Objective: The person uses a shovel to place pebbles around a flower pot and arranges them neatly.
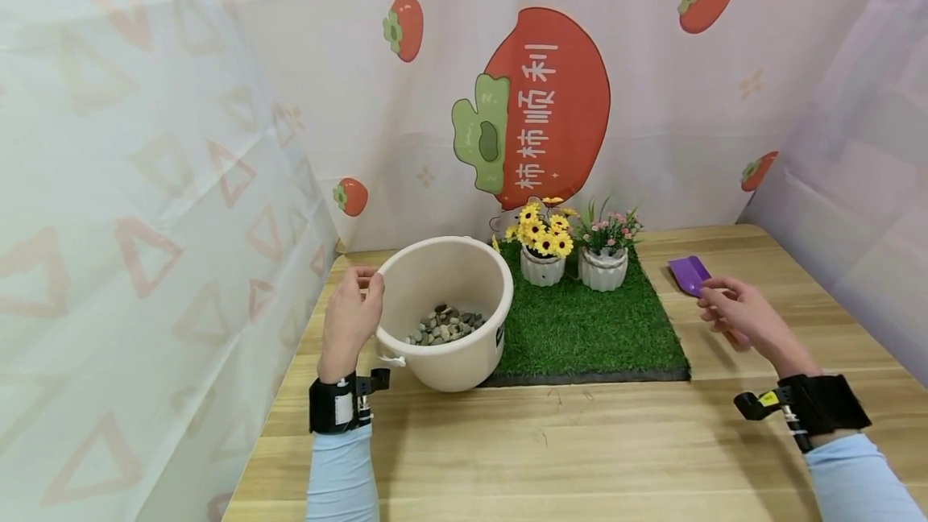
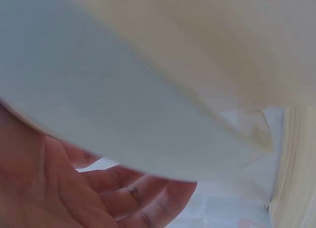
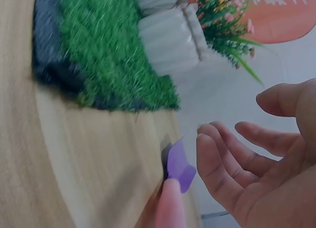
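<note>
My left hand (image 1: 351, 316) is at the left rim of a cream plastic bucket (image 1: 449, 365), its fingers (image 2: 148, 198) loosely bent beside the outer wall in the left wrist view. Grey and brown pebbles (image 1: 445, 326) lie at the bucket's bottom. On the right, my right hand (image 1: 747, 316) hovers over a small shovel with a purple blade (image 1: 689, 274) and a pink handle (image 3: 170, 208). Its fingers are spread and relaxed with nothing between them. In the head view this hand covers much of the handle.
A square of artificial grass (image 1: 587, 333) lies on the wooden table (image 1: 551, 441), right of the bucket. Two white pots stand at its back, one with yellow flowers (image 1: 544, 232), the other with pink flowers (image 1: 611, 230). A printed curtain (image 1: 638, 103) hangs behind.
</note>
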A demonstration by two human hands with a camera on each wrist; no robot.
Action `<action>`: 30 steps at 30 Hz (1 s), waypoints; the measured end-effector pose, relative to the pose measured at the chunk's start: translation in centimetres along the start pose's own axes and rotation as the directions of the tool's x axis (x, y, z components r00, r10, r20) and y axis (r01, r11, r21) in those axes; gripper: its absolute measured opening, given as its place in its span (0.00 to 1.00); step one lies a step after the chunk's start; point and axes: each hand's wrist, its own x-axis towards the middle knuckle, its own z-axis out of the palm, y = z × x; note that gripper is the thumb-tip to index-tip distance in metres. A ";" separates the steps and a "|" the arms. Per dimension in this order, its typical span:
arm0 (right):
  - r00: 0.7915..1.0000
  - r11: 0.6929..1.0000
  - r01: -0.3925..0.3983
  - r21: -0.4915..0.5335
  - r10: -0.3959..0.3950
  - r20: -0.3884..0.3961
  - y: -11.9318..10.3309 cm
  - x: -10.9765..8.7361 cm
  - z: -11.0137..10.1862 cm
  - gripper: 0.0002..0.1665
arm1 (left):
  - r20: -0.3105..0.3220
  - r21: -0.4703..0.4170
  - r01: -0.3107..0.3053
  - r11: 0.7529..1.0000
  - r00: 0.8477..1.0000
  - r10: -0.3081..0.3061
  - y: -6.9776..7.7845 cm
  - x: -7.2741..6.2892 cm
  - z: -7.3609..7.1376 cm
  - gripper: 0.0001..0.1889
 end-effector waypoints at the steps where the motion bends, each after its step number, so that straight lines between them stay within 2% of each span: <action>1: 1.000 1.000 -0.010 0.005 0.010 -0.003 0.2 0.0 -0.1 0.36 | 0.001 -0.002 -0.002 1.000 1.000 0.002 0.0 0.0 0.0 0.24; 6: 0.997 0.999 -0.046 0.020 0.047 -0.057 1.4 0.1 -0.5 0.35 | 0.016 -0.008 -0.012 1.000 1.000 0.012 0.1 0.0 0.1 0.24; 12: 0.990 0.997 -0.066 -0.045 0.060 -0.126 2.4 0.5 -0.9 0.36 | 0.015 -0.009 -0.014 1.000 1.000 0.014 -0.1 0.0 0.0 0.24; 17: 0.982 0.995 -0.080 -0.061 0.068 -0.178 2.8 0.5 -1.0 0.35 | 0.023 -0.006 -0.017 1.000 1.000 0.018 -0.2 0.0 0.0 0.25; 20: 0.970 0.984 -0.085 -0.155 0.046 -0.240 3.1 0.5 -1.2 0.33 | 0.025 0.000 -0.019 1.000 1.000 0.019 -0.2 -0.1 0.0 0.25; 24: 0.952 0.949 -0.117 -0.292 0.024 -0.305 3.3 0.6 -1.4 0.31 | 0.024 0.003 -0.019 1.000 1.000 0.019 -0.2 -0.1 0.0 0.25; 30: 0.958 0.922 -0.110 -0.372 -0.002 -0.288 3.7 1.0 -1.8 0.31 | 0.022 0.008 -0.028 1.000 0.999 0.027 -0.2 0.0 -0.1 0.25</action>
